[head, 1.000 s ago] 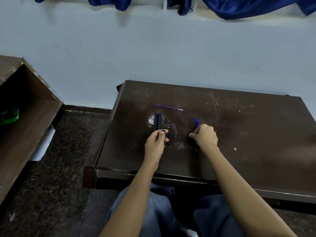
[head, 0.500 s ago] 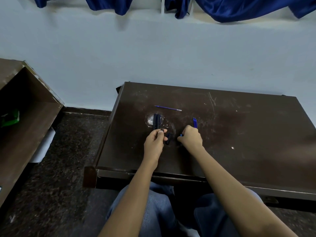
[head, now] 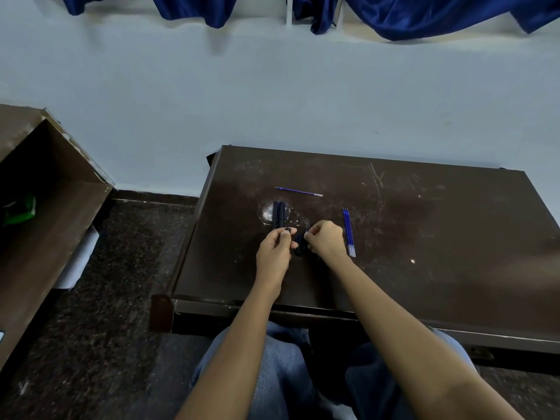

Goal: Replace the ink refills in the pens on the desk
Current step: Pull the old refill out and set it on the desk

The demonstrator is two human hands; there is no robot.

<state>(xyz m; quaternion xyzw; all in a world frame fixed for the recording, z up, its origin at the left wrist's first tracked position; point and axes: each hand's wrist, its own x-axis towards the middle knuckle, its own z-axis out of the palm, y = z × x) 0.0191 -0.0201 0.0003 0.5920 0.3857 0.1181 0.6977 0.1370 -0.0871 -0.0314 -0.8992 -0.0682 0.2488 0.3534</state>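
On the dark brown desk [head: 424, 237] two dark pens [head: 278, 214] lie side by side, pointing away from me. My left hand [head: 277, 248] pinches a small dark pen part at its fingertips just below them. My right hand [head: 325, 241] is closed on a blue refill, its tip at a dark pen barrel [head: 300, 248] between the two hands. Two blue refills [head: 349, 231] lie together right of my right hand. A single blue refill [head: 298, 191] lies crosswise farther back.
The desk stands against a pale wall [head: 272, 101] with blue curtains [head: 424, 13] above. A brown cabinet [head: 45, 192] with a green item [head: 18, 209] inside is on the left. Dark speckled floor [head: 121, 298] lies between them.
My right hand left the two blue refills and moved left with one refill toward the pen barrel beside my left hand. My left hand stayed put.
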